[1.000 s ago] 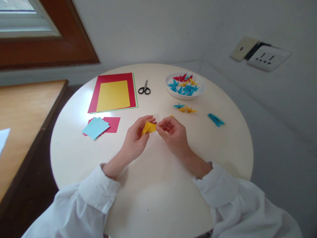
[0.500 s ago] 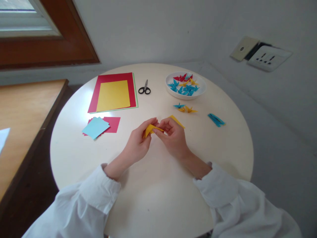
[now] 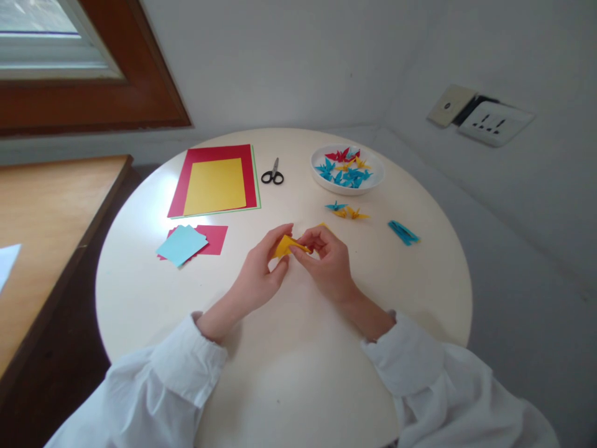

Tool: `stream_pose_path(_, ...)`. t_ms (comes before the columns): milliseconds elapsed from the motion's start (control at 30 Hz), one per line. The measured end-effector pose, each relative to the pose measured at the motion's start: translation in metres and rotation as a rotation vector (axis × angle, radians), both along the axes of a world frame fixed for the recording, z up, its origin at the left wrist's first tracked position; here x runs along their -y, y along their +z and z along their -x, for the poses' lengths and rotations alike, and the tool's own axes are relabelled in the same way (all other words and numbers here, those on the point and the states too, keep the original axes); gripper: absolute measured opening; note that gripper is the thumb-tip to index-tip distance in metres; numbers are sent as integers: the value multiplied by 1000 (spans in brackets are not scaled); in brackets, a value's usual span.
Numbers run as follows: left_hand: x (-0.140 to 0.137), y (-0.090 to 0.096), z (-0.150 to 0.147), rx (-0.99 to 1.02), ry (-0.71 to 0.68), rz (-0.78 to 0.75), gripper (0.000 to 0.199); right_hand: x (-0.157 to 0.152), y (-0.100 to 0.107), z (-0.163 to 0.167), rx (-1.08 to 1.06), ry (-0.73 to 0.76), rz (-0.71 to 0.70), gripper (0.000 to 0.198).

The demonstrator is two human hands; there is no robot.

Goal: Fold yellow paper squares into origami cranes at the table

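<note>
A partly folded piece of yellow origami paper (image 3: 285, 246) is held up between both hands over the middle of the table. My left hand (image 3: 261, 264) curves around its left side, fingers behind it and thumb low near its bottom edge. My right hand (image 3: 329, 261) pinches the right end between thumb and fingers. Behind the right fingers, another yellow sheet (image 3: 324, 226) lies mostly hidden. Beyond it sit a blue paper crane (image 3: 336, 206) and yellow paper cranes (image 3: 357, 213).
A white dish (image 3: 347, 190) holds several folded cranes. Scissors (image 3: 273, 175) lie beside large red and yellow sheets (image 3: 215, 186). Small blue and pink squares (image 3: 183, 245) are at left, folded blue strips (image 3: 403, 233) at right. The round white table (image 3: 298, 373) stands near a wall.
My left thumb has moved away from the fingers, and the yellow paper is turned slightly, its right end narrower in my right pinch. The whole view has shifted a little.
</note>
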State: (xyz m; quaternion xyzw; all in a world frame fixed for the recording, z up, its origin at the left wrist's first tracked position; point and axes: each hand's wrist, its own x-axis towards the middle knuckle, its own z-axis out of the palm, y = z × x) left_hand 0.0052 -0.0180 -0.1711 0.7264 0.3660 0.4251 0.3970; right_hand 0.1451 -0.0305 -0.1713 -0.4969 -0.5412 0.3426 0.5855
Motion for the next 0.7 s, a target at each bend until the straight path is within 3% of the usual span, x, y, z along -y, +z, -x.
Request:
stream_pose_path(133,-1,6,0,-46,165,-72,44,-3,0,-5,68,-73,-5,13)
stream_pose_path(233,0,11,0,-72,251,-30,36,-3,1,-8,183,-96,-46,7)
stream_pose_path(700,-3,5,1,94,150,294,31,-1,-1,-7,420,-42,-263,5)
